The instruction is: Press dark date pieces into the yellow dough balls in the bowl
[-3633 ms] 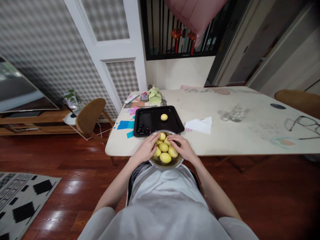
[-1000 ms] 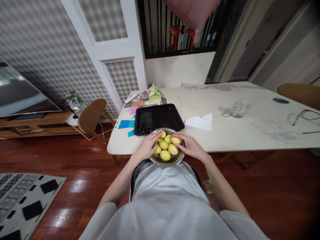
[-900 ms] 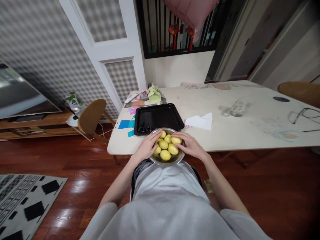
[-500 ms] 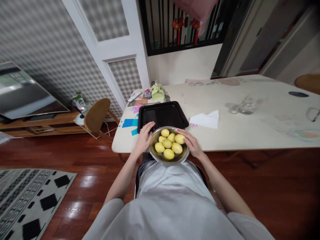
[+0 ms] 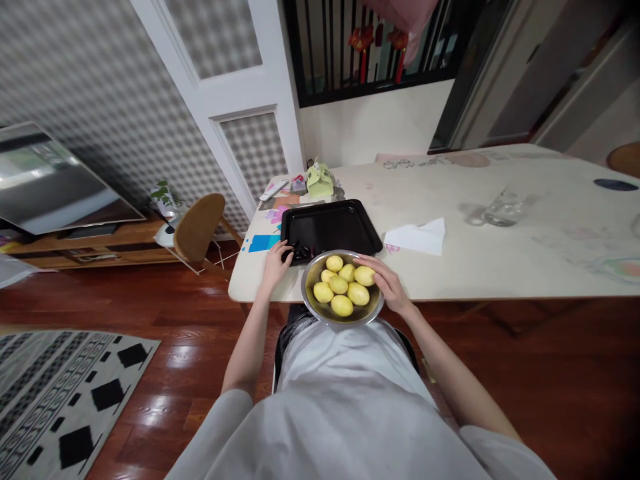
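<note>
A shiny metal bowl holding several yellow lemons sits in front of my body, at the table's front edge. My right hand grips its right rim, fingers over the edge beside the rightmost lemon. Left of the bowl, my left hand is at the front left corner of a black baking tray. Its fingers are bent but apart, reaching to the tray's edge. Small dark shapes in that corner of the tray are too unclear to name.
On the white table lie a sheet of white paper and a clear glass. A green tissue box and a white remote are at the back left. A wooden chair stands to the left.
My left hand has left the bowl's left rim and moved left to the tray's front corner. My right hand stays on the bowl. The whole view has shifted slightly.
</note>
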`<state>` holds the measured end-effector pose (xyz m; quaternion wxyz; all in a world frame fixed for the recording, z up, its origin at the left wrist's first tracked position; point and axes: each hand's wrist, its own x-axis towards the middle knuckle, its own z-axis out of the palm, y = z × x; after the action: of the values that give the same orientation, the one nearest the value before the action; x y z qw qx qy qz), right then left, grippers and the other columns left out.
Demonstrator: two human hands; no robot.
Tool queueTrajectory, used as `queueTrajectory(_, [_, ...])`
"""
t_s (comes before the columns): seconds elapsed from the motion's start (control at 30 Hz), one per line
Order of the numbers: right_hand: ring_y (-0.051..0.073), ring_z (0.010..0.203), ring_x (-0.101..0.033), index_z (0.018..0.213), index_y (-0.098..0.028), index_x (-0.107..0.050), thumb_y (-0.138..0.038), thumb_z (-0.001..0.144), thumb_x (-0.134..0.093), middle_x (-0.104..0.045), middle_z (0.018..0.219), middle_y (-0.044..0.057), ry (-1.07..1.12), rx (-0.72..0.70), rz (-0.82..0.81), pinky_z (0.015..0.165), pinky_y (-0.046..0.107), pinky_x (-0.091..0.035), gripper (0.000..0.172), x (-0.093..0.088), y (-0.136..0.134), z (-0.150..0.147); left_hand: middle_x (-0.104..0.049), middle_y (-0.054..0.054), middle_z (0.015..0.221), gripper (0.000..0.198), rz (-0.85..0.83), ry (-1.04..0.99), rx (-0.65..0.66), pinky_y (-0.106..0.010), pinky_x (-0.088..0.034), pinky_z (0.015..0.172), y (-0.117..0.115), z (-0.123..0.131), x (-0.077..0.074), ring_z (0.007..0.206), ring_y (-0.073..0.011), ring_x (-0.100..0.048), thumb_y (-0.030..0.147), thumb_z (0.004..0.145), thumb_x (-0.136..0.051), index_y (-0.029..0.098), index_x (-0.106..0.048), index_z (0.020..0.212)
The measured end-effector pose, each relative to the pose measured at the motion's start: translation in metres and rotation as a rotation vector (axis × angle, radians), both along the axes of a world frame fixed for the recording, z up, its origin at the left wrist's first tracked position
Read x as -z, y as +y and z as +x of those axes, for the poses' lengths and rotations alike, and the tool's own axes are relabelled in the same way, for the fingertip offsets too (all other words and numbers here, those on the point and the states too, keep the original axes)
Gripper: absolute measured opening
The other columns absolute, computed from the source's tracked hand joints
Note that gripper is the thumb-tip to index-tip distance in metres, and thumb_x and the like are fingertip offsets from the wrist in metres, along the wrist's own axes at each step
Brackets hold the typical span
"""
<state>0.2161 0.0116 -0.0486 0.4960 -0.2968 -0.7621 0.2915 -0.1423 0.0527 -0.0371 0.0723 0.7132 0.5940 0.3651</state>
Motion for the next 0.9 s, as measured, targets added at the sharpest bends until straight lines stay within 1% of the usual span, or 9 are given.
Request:
queueTrajectory(0.13, [0.030, 0.142, -0.057, 0.140, -0.030, -0.069, -0.056, 0.108, -0.040, -0.065, 0.149, 0.008, 0.004, 0.003, 0.013, 0.124, 0.053, -0.041, 0.049, 0.000, 0.001, 0.000, -0.072, -0.016, 0.130, 0.010, 0.028, -0.025, -0.034, -0.062, -0.045, 0.117, 0.007, 0.008, -0.008, 0.133, -0.0341, -0.061, 0.023, 0.094, -0.065, 0.019, -0.072, 0.100])
queueTrajectory(0.2, [0.031, 0.141, -0.057, 0.139, -0.030, -0.070, -0.055, 0.108, -0.041, -0.066, 0.148, 0.008, 0.011, 0.009, 0.016, 0.123, 0.052, -0.043, 0.049, 0.000, 0.001, -0.001, -0.073, -0.015, 0.126, 0.009, 0.058, -0.037, -0.042, -0.060, -0.046, 0.116, 0.004, 0.015, -0.016, 0.130, -0.0338, -0.062, 0.023, 0.094, -0.065, 0.019, -0.071, 0.100])
queueTrajectory(0.27, [0.031, 0.140, -0.058, 0.138, -0.029, -0.070, -0.055, 0.108, -0.042, -0.066, 0.147, 0.009, 0.013, 0.010, 0.013, 0.122, 0.053, -0.044, 0.049, -0.001, 0.000, -0.001, -0.074, -0.014, 0.121, 0.011, 0.099, -0.047, -0.023, -0.057, -0.048, 0.115, -0.005, 0.024, -0.027, 0.128, -0.0329, -0.063, 0.024, 0.096, -0.064, 0.020, -0.071, 0.102])
queueTrajectory(0.4, [0.031, 0.141, -0.058, 0.138, -0.028, -0.070, -0.055, 0.108, -0.042, -0.067, 0.146, 0.009, 0.026, -0.004, 0.017, 0.122, 0.053, -0.044, 0.049, -0.002, 0.000, -0.002, -0.075, -0.010, 0.115, 0.014, 0.196, -0.073, 0.118, -0.048, -0.052, 0.110, -0.035, 0.050, -0.054, 0.122, -0.0290, -0.065, 0.030, 0.100, -0.064, 0.021, -0.072, 0.108])
queueTrajectory(0.5, [0.031, 0.142, -0.057, 0.138, -0.029, -0.069, -0.054, 0.109, -0.042, -0.067, 0.147, 0.009, 0.034, -0.018, 0.026, 0.122, 0.053, -0.043, 0.048, -0.002, 0.001, -0.002, -0.074, -0.010, 0.116, 0.015, 0.197, -0.067, 0.277, -0.044, -0.053, 0.107, -0.055, 0.073, -0.066, 0.121, -0.0264, -0.065, 0.028, 0.101, -0.065, 0.021, -0.073, 0.111])
queueTrajectory(0.57, [0.031, 0.142, -0.057, 0.138, -0.030, -0.069, -0.054, 0.109, -0.042, -0.067, 0.147, 0.009, 0.031, -0.016, 0.029, 0.122, 0.053, -0.043, 0.047, 0.000, 0.002, -0.002, -0.073, -0.010, 0.115, 0.015, 0.170, -0.045, 0.375, -0.042, -0.054, 0.105, -0.062, 0.087, -0.066, 0.117, -0.0250, -0.066, 0.026, 0.101, -0.065, 0.021, -0.073, 0.112])
queueTrajectory(0.63, [0.031, 0.141, -0.057, 0.138, -0.030, -0.070, -0.054, 0.109, -0.043, -0.067, 0.147, 0.009, 0.028, -0.007, 0.028, 0.122, 0.054, -0.043, 0.046, 0.001, 0.003, -0.002, -0.073, -0.010, 0.114, 0.015, 0.152, -0.025, 0.440, -0.042, -0.055, 0.104, -0.063, 0.098, -0.061, 0.113, -0.0245, -0.067, 0.024, 0.101, -0.064, 0.021, -0.074, 0.112])
queueTrajectory(0.77, [0.032, 0.139, -0.058, 0.138, -0.029, -0.070, -0.054, 0.109, -0.042, -0.068, 0.145, 0.010, 0.029, -0.013, 0.034, 0.120, 0.054, -0.045, 0.047, 0.002, 0.004, -0.003, -0.074, -0.010, 0.116, 0.016, 0.131, 0.008, 0.489, -0.046, -0.054, 0.105, -0.057, 0.107, -0.050, 0.113, -0.0257, -0.068, 0.021, 0.099, -0.066, 0.021, -0.076, 0.112])
queueTrajectory(0.9, [0.031, 0.140, -0.058, 0.137, -0.029, -0.070, -0.054, 0.109, -0.043, -0.068, 0.144, 0.010, 0.039, -0.016, 0.035, 0.120, 0.054, -0.044, 0.047, 0.002, 0.004, -0.003, -0.074, -0.011, 0.121, 0.020, 0.106, 0.027, 0.526, -0.047, -0.053, 0.108, -0.056, 0.105, -0.047, 0.119, -0.0269, -0.067, 0.018, 0.099, -0.066, 0.022, -0.077, 0.115])
